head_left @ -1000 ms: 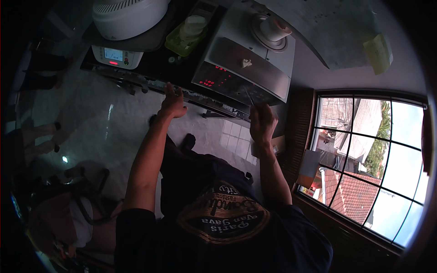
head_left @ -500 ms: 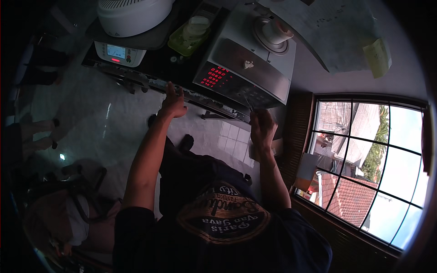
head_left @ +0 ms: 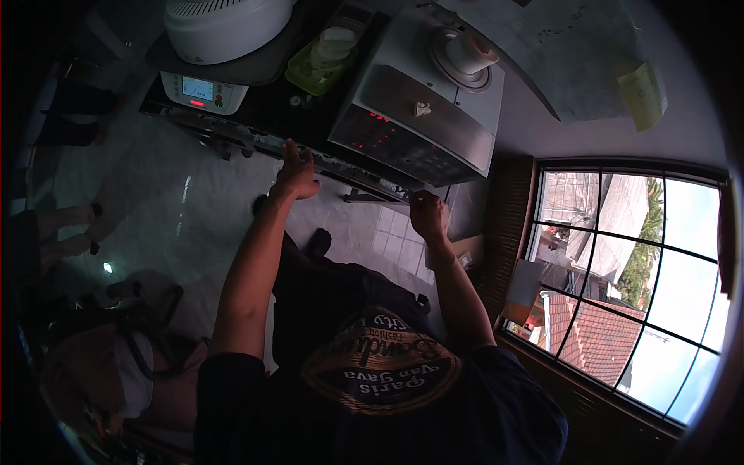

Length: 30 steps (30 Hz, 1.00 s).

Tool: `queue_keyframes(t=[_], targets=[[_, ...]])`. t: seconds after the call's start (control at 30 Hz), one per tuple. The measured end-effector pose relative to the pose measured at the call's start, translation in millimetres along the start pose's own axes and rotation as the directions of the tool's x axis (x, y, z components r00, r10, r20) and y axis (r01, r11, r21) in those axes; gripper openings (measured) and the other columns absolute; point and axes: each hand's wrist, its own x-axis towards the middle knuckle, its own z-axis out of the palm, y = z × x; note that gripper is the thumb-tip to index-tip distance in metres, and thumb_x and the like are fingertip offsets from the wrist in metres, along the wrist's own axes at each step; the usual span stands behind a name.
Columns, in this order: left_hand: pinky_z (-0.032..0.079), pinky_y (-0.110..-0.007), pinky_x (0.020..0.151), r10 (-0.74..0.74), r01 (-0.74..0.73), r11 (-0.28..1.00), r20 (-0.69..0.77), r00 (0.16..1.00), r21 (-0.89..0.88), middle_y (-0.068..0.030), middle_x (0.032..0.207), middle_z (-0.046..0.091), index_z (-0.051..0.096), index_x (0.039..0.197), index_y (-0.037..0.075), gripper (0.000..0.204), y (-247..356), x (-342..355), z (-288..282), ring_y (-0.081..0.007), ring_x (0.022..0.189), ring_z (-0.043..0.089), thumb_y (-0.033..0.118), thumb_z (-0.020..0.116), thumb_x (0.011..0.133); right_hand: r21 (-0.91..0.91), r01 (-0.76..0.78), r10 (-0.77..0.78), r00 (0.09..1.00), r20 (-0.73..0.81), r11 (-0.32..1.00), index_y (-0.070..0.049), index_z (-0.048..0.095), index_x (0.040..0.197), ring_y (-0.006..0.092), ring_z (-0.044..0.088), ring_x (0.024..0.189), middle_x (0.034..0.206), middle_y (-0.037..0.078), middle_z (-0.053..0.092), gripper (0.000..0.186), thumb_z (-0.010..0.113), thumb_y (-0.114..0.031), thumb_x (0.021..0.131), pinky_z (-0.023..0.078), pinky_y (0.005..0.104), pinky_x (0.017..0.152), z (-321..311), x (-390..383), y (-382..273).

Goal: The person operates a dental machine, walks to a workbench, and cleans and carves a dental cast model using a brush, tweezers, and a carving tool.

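Note:
My left hand [head_left: 294, 174] is at the black counter's front edge [head_left: 260, 138], fingers apart; whether it touches the edge is unclear. My right hand [head_left: 426, 213] is closed round a thin metal tool, hard to make out, just below the control panel of a steel benchtop machine [head_left: 391, 143] with dim red indicators. A white cup [head_left: 473, 56] sits on a round metal plate on that machine. Beside it a green tray [head_left: 308, 74] holds pale round pieces. A white appliance [head_left: 221, 31] stands on a scale-like base [head_left: 194, 94] with a lit screen.
Other people's feet and legs [head_left: 74, 221] show at the far left. A black chair [head_left: 155, 318] with pink and white cloth is at lower left. A barred window [head_left: 620, 271] fills the right side. Above, a pale sheet [head_left: 589, 70] has a yellow note [head_left: 642, 97] on it.
My right hand has moved down and left with the thin tool, away from the panel. The red displays lit up brighter half a second ago and are dimmer now. My left hand stays put.

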Motion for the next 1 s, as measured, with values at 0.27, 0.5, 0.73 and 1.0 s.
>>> queue_keyframes(t=[0.27, 0.5, 0.73, 1.0], targets=[[0.024, -0.05, 0.124, -0.006, 0.005, 1.0, 0.027, 1.0, 0.031, -0.0446, 0.16, -0.006, 0.019, 0.16, -0.002, 0.098, 0.4, -0.8, -1.9, -0.0572, 0.152, 0.001, 0.037, 0.074, 0.089, -0.12, -0.089, 0.093, 0.995, 0.026, 0.989, -0.01, 0.076, 0.094, 0.0474, 0.069, 0.092, 0.094, 0.025, 0.072, 0.026, 0.061, -0.03, 0.091, 0.056, 0.0539, 0.08, 18.2, 9.6, -5.3], [0.026, -0.05, 0.123, -0.001, 0.001, 1.0, 0.015, 1.0, 0.013, -0.0428, 0.161, -0.006, 0.02, 0.16, -0.002, 0.097, 1.7, 0.0, -1.3, -0.0564, 0.153, 0.0, 0.035, 0.074, 0.089, -0.212, -0.057, 0.075, 0.994, 0.077, 0.976, -0.008, 0.076, 0.088, 0.0459, 0.071, 0.092, 0.094, 0.024, 0.073, 0.024, 0.061, -0.028, 0.089, 0.057, 0.0526, 0.081, 26.8, 15.1, 6.4], [0.031, -0.05, 0.122, -0.015, 0.015, 1.0, 0.006, 1.0, -0.006, -0.0423, 0.162, -0.007, 0.022, 0.16, -0.002, 0.095, 1.3, 0.4, -0.7, -0.0566, 0.153, -0.001, 0.032, 0.075, 0.088, -0.159, -0.117, 0.131, 0.988, 0.081, 0.98, -0.003, 0.075, 0.087, 0.046, 0.07, 0.097, 0.097, 0.027, 0.072, 0.028, 0.061, -0.027, 0.089, 0.056, 0.0528, 0.085, 13.4, 11.1, -15.4], [0.033, -0.05, 0.121, -0.006, 0.007, 1.0, -0.006, 1.0, 0.003, -0.0427, 0.162, -0.005, 0.024, 0.159, -0.003, 0.096, 3.6, -0.8, -1.4, -0.0572, 0.152, 0.0, 0.032, 0.076, 0.087, -0.117, -0.113, 0.113, 0.994, -0.008, 0.987, -0.003, 0.076, 0.083, 0.0468, 0.07, 0.089, 0.09, 0.027, 0.072, 0.031, 0.065, -0.031, 0.087, 0.057, 0.0527, 0.079, 42.4, 4.5, 8.1]])
